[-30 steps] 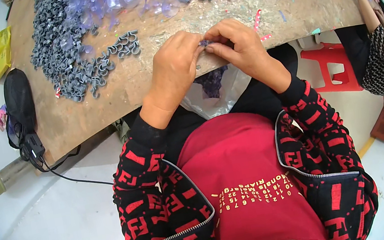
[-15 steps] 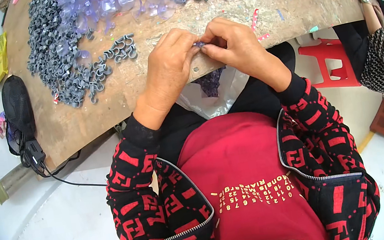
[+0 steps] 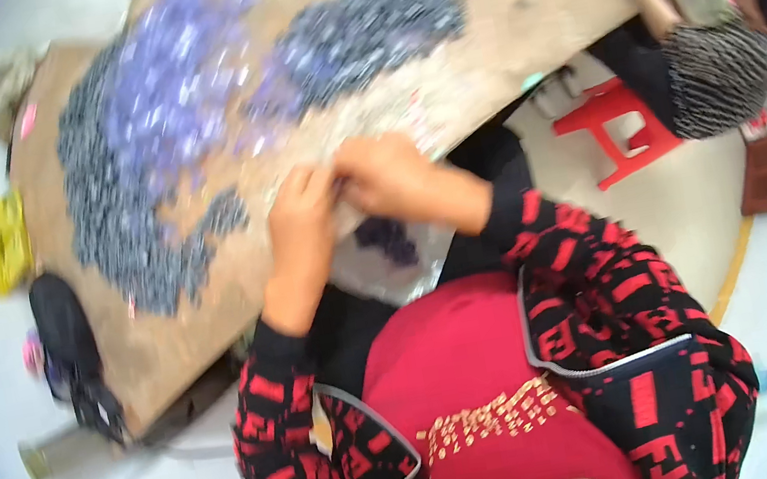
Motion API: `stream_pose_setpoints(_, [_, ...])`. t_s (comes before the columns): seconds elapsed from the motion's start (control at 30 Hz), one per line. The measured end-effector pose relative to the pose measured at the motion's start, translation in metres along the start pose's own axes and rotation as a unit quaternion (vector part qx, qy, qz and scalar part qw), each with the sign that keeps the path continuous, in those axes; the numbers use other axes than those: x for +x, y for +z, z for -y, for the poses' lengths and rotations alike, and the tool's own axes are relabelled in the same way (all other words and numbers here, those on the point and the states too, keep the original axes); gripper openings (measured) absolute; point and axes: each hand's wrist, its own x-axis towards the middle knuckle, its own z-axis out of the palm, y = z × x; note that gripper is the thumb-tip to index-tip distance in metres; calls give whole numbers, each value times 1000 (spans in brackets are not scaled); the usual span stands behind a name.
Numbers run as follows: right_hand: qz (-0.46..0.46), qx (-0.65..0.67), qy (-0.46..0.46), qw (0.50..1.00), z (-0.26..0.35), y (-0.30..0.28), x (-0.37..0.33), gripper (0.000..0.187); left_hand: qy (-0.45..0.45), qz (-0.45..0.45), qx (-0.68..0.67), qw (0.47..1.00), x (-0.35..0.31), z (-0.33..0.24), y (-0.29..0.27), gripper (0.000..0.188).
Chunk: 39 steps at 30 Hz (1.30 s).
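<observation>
- Clock directions are read from the point where the hands meet, twelve being toward the far side of the worktop (image 3: 529, 17).
- The worktop is surfaced in tan, wood-like board, scuffed paler beyond the hands; its near edge is curved by the lens.
- From nine toward ten o'clock, a long hooked bank is formed by small matt grey pieces (image 3: 100, 211); their single outlines are smeared by blur.
- Between ten and eleven, glossy, see-through purple pieces (image 3: 175, 86) are heaped against that bank.
- At one o'clock, an oval grey heap (image 3: 379, 27) is edged with purple on its left.
- The left hand (image 3: 299, 218) and the right hand (image 3: 388, 178) are brought together at the worktop's near edge, fingers bent and fingertips meeting; whether a piece is clamped between them cannot be told through the blur.
- Just below the hands, at five o'clock, a crinkled clear plastic bag (image 3: 364, 273) is spread over the lap, with dark purple contents (image 3: 386, 241) seen in it.
- The nearest tip of the grey bank is seen at nine o'clock, near the left hand but apart from it.
- At three o'clock, a smooth red plastic stool (image 3: 587, 119) is seen, well apart.
</observation>
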Motion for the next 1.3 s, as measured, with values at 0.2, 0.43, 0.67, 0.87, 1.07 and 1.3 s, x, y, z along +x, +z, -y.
stream_pose_setpoints(0.2, [-50,80,-18,995,11,-8,-16,14,-79,-8,-144,986,-18,-13,-14,19])
stream_pose_setpoints(0.43, [-45,85,-41,995,10,-5,-8,15,-72,-59,-95,991,-24,-8,-10,17])
stream_pose_setpoints(0.67, [23,129,-4,991,5,-18,4,20,-137,-89,-123,979,-17,-3,0,19])
stream_pose_setpoints(0.87, [48,73,-44,995,8,-18,12,17,-119,-91,-97,984,-18,0,-1,19])
stream_pose_setpoints(1.07, [99,38,-57,993,10,-25,17,14,-57,-82,-27,995,-16,-2,-2,21])
stream_pose_setpoints(1.3, [67,84,-26,994,6,-22,3,17,-116,-83,-124,982,-22,-2,-2,19])
